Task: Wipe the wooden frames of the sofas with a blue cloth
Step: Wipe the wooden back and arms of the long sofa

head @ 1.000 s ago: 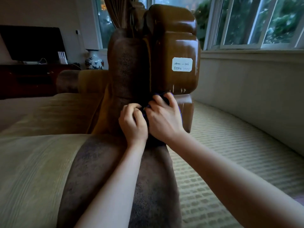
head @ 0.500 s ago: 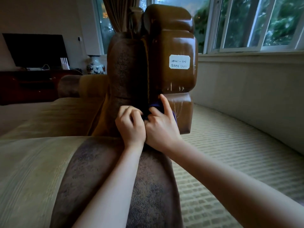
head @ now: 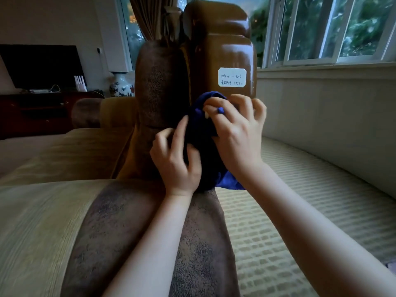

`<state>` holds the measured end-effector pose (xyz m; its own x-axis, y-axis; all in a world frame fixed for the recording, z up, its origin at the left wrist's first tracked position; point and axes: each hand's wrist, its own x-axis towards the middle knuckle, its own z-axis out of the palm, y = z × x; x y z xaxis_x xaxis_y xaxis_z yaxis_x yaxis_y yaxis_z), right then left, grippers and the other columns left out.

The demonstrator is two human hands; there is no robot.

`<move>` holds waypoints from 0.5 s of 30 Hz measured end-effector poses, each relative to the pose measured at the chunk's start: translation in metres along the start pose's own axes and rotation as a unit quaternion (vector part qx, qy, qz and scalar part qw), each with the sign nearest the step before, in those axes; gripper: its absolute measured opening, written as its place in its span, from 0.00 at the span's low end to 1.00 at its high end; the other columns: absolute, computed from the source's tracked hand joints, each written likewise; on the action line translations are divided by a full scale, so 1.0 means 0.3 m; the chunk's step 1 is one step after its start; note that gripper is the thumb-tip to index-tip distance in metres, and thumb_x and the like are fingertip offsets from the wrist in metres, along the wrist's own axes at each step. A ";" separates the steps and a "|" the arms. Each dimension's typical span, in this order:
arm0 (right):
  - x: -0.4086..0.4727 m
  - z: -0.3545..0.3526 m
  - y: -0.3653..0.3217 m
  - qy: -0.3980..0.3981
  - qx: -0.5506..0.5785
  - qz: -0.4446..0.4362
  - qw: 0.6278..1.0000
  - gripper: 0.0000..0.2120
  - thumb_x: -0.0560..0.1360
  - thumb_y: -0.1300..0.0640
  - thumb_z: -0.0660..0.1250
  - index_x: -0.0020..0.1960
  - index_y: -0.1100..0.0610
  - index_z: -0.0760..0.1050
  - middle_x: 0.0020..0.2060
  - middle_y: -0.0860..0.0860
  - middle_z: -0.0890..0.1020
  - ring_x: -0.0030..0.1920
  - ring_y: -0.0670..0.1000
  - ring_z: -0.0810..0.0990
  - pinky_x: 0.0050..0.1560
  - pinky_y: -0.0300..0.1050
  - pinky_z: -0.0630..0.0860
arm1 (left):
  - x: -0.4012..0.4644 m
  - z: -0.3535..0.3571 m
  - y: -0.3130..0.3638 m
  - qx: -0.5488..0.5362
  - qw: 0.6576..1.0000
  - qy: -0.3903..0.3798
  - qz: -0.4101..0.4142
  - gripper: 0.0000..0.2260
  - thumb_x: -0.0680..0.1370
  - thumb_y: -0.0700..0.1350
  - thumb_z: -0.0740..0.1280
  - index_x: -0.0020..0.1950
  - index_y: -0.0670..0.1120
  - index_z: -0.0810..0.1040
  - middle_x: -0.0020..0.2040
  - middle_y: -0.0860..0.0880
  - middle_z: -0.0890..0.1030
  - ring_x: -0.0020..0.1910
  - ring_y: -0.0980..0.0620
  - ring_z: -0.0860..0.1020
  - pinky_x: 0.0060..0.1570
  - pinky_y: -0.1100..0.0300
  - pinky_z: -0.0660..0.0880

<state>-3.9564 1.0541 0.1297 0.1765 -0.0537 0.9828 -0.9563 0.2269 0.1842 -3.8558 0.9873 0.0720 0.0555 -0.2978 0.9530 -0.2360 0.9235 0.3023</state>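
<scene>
A glossy brown wooden sofa frame [head: 227, 52] rises ahead, with a white handwritten label [head: 232, 77] on its side. A bunched blue cloth [head: 201, 133] sits against the frame just below the label. My right hand [head: 237, 136] grips the cloth from the right, fingers curled over its top and touching the wood. On the cloth's left side my left hand [head: 175, 159] holds it with bent fingers. A corner of the cloth hangs out under my right wrist.
A brown upholstered sofa back [head: 150, 232] runs under my forearms, with a beige cushion [head: 38, 221] to the left. A pale woven carpet [head: 289, 200] and a low wall under the windows [head: 332, 28] lie to the right. A TV [head: 42, 65] and vase [head: 121, 84] stand far left.
Both hands have risen along the frame, and the blue cloth, nearly hidden before, now shows between them. My right fingers have spread up to just under the label.
</scene>
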 end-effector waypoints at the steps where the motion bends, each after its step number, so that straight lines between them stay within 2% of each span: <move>1: -0.023 -0.007 0.018 0.003 -0.003 0.025 1.000 0.04 0.75 0.58 0.67 0.44 0.56 0.80 0.50 0.45 0.82 0.51 0.52 0.72 0.52 0.49 0.64 | -0.003 0.001 0.006 0.008 1.000 -0.008 0.009 0.21 0.74 0.46 0.57 0.63 0.42 0.78 0.50 0.39 0.76 0.47 0.41 0.75 0.51 0.48 0.71; 3: -0.067 -0.021 0.073 -0.014 -0.001 0.121 0.993 0.05 0.71 0.60 0.66 0.45 0.57 0.79 0.51 0.48 0.82 0.50 0.54 0.72 0.49 0.48 0.64 | -0.006 0.007 0.017 0.027 0.999 -0.018 0.015 0.19 0.72 0.45 0.59 0.60 0.42 0.80 0.50 0.40 0.76 0.48 0.44 0.74 0.51 0.49 0.70; 5: -0.091 -0.041 0.110 -0.045 0.035 0.245 0.968 0.11 0.67 0.58 0.61 0.46 0.59 0.78 0.50 0.53 0.81 0.49 0.59 0.74 0.47 0.49 0.65 | -0.005 0.022 0.029 0.040 0.998 -0.023 0.029 0.18 0.72 0.46 0.61 0.57 0.43 0.82 0.49 0.41 0.77 0.48 0.45 0.74 0.50 0.51 0.69; 7: -0.081 -0.049 0.073 -0.061 0.089 0.324 0.940 0.14 0.66 0.57 0.59 0.48 0.61 0.77 0.49 0.59 0.79 0.47 0.63 0.75 0.47 0.52 0.70 | -0.007 0.039 0.036 0.047 0.997 -0.032 0.053 0.18 0.72 0.48 0.62 0.57 0.42 0.81 0.49 0.40 0.77 0.49 0.44 0.74 0.50 0.52 0.69; 9: -0.058 -0.035 -0.025 -0.081 0.097 0.324 0.937 0.13 0.66 0.59 0.61 0.48 0.60 0.76 0.46 0.61 0.76 0.44 0.63 0.76 0.44 0.54 0.74 | -0.011 0.039 0.035 0.049 0.997 -0.026 0.046 0.17 0.73 0.49 0.62 0.56 0.42 0.78 0.50 0.38 0.77 0.49 0.42 0.74 0.49 0.52 0.69; 12: -0.032 0.008 -0.150 -0.100 0.046 0.278 0.954 0.10 0.64 0.59 0.68 0.45 0.57 0.75 0.44 0.58 0.76 0.42 0.60 0.75 0.43 0.52 0.71 | -0.009 0.022 0.018 0.042 0.998 0.018 -0.051 0.15 0.73 0.46 0.62 0.50 0.36 0.77 0.49 0.35 0.76 0.47 0.38 0.75 0.46 0.49 0.71; 15: -0.037 0.008 -0.110 -0.119 0.019 0.223 0.967 0.11 0.64 0.61 0.70 0.45 0.56 0.76 0.44 0.56 0.76 0.44 0.58 0.73 0.44 0.50 0.68 | -0.011 0.019 0.005 0.048 0.997 0.034 -0.058 0.09 0.71 0.41 0.63 0.48 0.38 0.76 0.48 0.36 0.75 0.47 0.39 0.74 0.46 0.49 0.71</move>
<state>-3.9272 1.0449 0.1126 -0.3108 -0.1823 0.9328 -0.9334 0.2438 -0.2634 -3.8619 0.9884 0.0692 0.1518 -0.3811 0.9120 -0.3157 0.8556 0.4101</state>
